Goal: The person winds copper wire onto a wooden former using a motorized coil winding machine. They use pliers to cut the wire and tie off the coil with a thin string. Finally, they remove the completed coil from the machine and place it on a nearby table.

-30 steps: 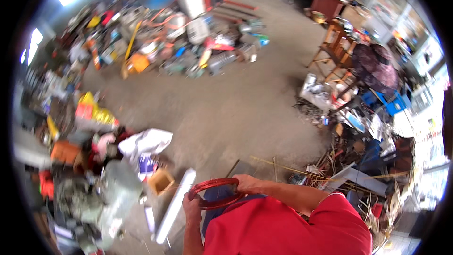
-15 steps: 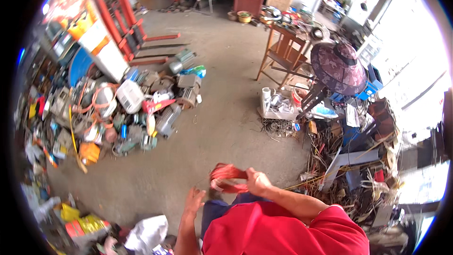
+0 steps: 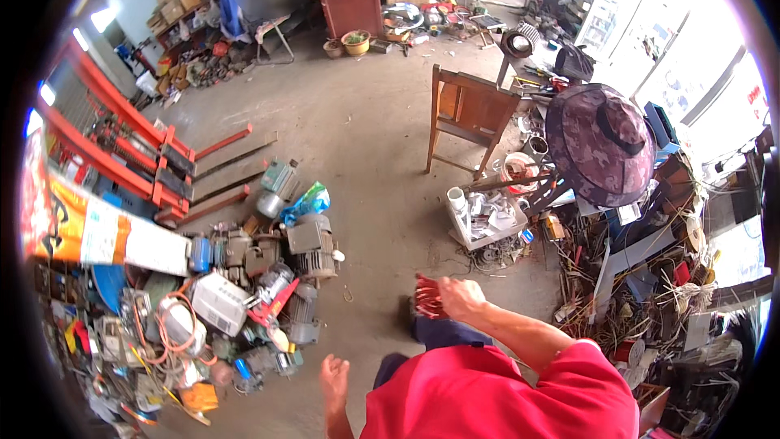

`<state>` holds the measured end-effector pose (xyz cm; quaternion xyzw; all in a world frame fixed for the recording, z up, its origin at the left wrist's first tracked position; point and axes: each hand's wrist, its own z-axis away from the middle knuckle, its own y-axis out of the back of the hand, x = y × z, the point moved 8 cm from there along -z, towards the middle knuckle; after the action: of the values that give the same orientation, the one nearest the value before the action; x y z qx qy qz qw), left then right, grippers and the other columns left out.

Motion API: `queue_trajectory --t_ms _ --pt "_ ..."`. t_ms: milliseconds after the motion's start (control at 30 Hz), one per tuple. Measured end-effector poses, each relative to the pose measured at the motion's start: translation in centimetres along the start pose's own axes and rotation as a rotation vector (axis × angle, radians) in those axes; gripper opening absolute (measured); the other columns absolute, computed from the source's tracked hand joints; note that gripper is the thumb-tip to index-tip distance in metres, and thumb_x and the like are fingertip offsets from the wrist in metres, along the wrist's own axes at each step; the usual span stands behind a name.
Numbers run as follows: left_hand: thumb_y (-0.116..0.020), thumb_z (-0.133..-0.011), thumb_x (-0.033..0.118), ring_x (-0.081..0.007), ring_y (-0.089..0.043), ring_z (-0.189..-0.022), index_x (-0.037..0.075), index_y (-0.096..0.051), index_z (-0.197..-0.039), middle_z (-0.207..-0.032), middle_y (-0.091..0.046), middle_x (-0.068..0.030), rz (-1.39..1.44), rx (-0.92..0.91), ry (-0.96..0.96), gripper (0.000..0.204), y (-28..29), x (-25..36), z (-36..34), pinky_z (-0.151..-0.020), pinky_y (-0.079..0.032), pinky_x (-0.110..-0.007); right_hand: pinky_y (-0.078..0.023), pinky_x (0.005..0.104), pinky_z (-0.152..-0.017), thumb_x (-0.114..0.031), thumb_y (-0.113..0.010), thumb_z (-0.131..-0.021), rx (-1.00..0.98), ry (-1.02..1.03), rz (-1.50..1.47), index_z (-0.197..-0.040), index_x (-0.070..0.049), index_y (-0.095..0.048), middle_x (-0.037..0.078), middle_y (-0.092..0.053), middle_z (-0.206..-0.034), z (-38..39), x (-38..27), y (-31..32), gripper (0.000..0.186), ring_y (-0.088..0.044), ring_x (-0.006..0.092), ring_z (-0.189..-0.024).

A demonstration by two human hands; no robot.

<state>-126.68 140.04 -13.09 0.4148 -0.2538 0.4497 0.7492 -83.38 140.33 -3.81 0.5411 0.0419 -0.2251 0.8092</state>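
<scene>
A coil of red cable (image 3: 427, 297) hangs from my right hand (image 3: 461, 299), whose fingers are wrapped round it in front of my body, above my dark trousers. My left hand (image 3: 334, 377) hangs low at my left side, with the fingers loosely curled and nothing visible in them. It is near the heap of old motors (image 3: 302, 309) on the floor, but apart from it.
A red forklift frame (image 3: 166, 167) stands at the left. To the right are a wooden chair (image 3: 471, 114), a white box of scraps (image 3: 487, 219), a camouflage hat (image 3: 601, 142) and a scrap pile (image 3: 642, 276). A red-brown desk (image 3: 351, 12) stands far ahead.
The view has moved forward and turned to the right. The red cable coil stays in my right hand and now shows edge-on. My left hand has dropped lower and its fingers have curled.
</scene>
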Motion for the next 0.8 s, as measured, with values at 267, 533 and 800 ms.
queue_trajectory --t_ms 267,533,800 --pt "-0.088 -0.068 0.016 -0.0441 -0.043 -0.135 0.0 -0.03 -0.151 -0.139 -0.051 -0.0255 -0.567 -0.01 -0.72 0.102 -3.2 37.1 -12.5 -0.114 -0.035 -0.051 -0.06 0.0461 -0.069 -0.022 -0.057 -0.091 0.009 0.532 -0.004 -0.096 -0.003 -0.065 0.017 -0.073 -0.085 -19.8 -17.7 12.5 0.022 -0.074 0.0322 -0.082" --pt "-0.082 -0.071 0.016 -0.0404 -0.062 -0.086 0.008 -0.056 -0.117 -0.096 -0.063 -0.0151 -0.614 -0.183 -1.152 0.053 -5.2 50.0 -36.9 -0.075 -0.051 -0.049 -0.058 0.0447 -0.061 -0.021 -0.063 -0.085 0.304 0.715 -0.04 -0.099 -0.001 -0.059 0.016 -0.067 -0.083 -37.7 -23.0 25.0 0.025 -0.07 0.0326 -0.075" --pt "-0.076 -0.081 0.015 -0.0387 -0.066 -0.072 0.005 -0.062 -0.094 -0.078 -0.067 -0.0153 -0.477 -0.294 -0.983 0.021 -10.2 71.6 -51.6 -0.064 -0.051 -0.045 -0.057 0.0439 -0.073 -0.024 -0.067 -0.086 0.457 0.524 -0.233 -0.1 -0.004 -0.058 0.013 -0.063 -0.1 -55.1 -16.9 41.1 0.026 -0.064 0.0326 -0.096"
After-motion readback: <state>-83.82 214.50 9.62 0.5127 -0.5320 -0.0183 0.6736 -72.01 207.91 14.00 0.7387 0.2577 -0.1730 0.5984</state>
